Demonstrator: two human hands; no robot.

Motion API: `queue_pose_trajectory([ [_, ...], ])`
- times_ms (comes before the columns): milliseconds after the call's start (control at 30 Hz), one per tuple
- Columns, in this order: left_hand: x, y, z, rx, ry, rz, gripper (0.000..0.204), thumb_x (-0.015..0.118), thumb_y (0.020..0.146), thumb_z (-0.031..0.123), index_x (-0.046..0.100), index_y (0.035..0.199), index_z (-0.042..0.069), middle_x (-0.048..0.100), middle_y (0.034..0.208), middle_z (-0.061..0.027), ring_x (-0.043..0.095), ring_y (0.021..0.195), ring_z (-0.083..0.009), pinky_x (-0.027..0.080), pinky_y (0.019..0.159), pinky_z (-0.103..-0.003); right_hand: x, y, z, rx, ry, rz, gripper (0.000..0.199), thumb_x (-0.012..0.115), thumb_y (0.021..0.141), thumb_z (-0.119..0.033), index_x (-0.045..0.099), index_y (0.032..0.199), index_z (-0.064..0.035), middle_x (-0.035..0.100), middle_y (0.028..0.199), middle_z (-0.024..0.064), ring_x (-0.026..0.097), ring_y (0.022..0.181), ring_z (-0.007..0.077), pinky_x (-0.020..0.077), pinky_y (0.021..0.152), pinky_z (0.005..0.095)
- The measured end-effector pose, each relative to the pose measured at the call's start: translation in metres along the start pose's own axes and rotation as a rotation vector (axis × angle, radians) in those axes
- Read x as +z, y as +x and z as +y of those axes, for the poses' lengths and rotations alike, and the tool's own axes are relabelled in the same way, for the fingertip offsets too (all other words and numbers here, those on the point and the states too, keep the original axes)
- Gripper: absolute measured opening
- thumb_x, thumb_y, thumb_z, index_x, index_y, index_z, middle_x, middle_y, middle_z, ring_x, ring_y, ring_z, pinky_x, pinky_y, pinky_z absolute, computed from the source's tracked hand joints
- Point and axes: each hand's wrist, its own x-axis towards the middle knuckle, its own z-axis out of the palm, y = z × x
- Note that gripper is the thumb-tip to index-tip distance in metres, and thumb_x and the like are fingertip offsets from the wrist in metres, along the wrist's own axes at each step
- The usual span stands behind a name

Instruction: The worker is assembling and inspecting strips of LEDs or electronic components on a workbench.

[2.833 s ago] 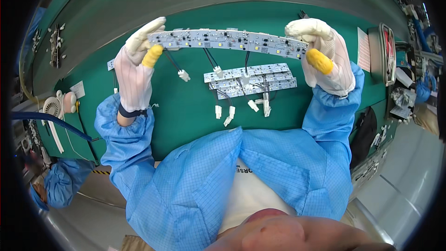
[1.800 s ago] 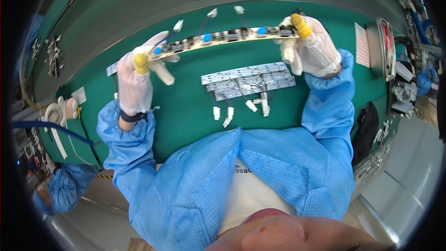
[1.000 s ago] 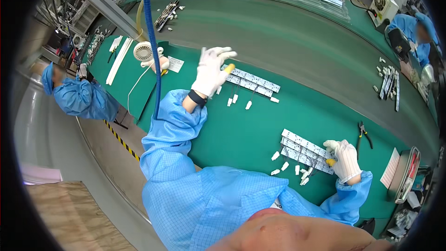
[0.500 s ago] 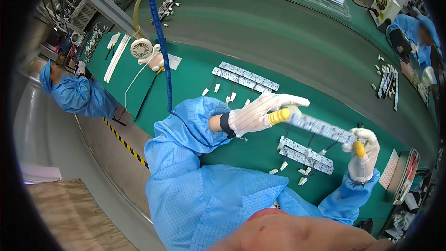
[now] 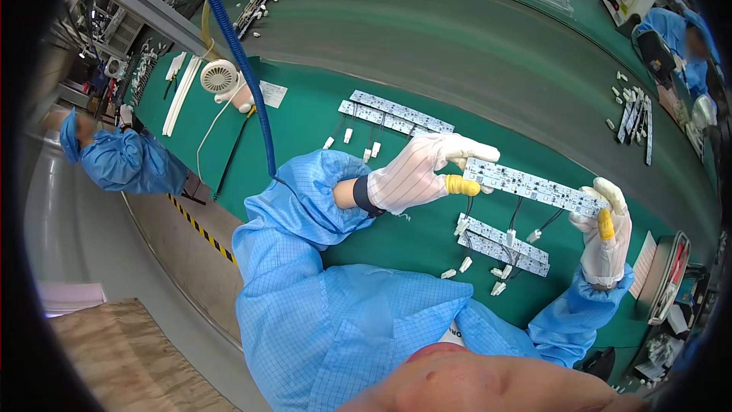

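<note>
The left hand (image 5: 415, 177) and right hand (image 5: 606, 240) pinch the LED strip board (image 5: 534, 186) by its 2 ends (long axis left-right, level) above a green bench (image 5: 305, 130) in a workshop.

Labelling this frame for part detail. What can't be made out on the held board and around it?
Head view only:
- Underside of the LED strip board: faces away from the camera.
- Both board ends: covered by the left hand and right hand.
- Components on the board: too small to tell apart.
- Stacked boards on the green mat: partly hidden behind dangling wires; count unclear.
- Tray at right: smeared by fisheye rim.
</note>
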Motion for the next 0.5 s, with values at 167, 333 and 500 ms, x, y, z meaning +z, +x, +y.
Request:
queue_pose_trajectory([
  [167,0.001,0.000,-0.002,0.027,0.015,0.010,0.050,0.073,0.071,0.031,0.062,0.113,0.006,0.066,0.102,-0.0079,0.063,0.079,-0.0203,0.050,0.070,-0.028,0.000,-0.002,0.003,0.007,-0.038,-0.003,0.064,0.071,0.079,-0.037,0.045,0.122,0.0025,0.058,0.105,0.0136,0.063,0.087,0.0171,0.0550,0.078,0.0263],
  [333,-0.003,0.001,0.002,0.032,0.033,0.015,0.051,0.070,0.072,0.039,0.063,0.111,0.007,0.065,0.103,-0.0081,0.063,0.082,-0.0213,0.051,0.072,-0.029,-0.003,-0.001,0.001,0.067,-0.077,0.013,0.069,0.074,0.075,-0.041,0.046,0.120,0.0032,0.061,0.097,0.0132,0.065,0.072,0.0168,0.0550,0.064,0.0232],
  [500,-0.005,0.001,0.001,0.002,-0.003,-0.017,0.053,0.069,0.072,0.044,0.064,0.110,0.008,0.065,0.104,-0.0080,0.064,0.086,-0.0212,0.051,0.073,-0.030,-0.014,0.001,0.004,0.013,0.040,-0.231,0.063,0.071,0.078,-0.039,0.047,0.118,0.0035,0.062,0.089,0.0125,0.061,0.048,0.0136,0.0445,0.039,0.0155],
])
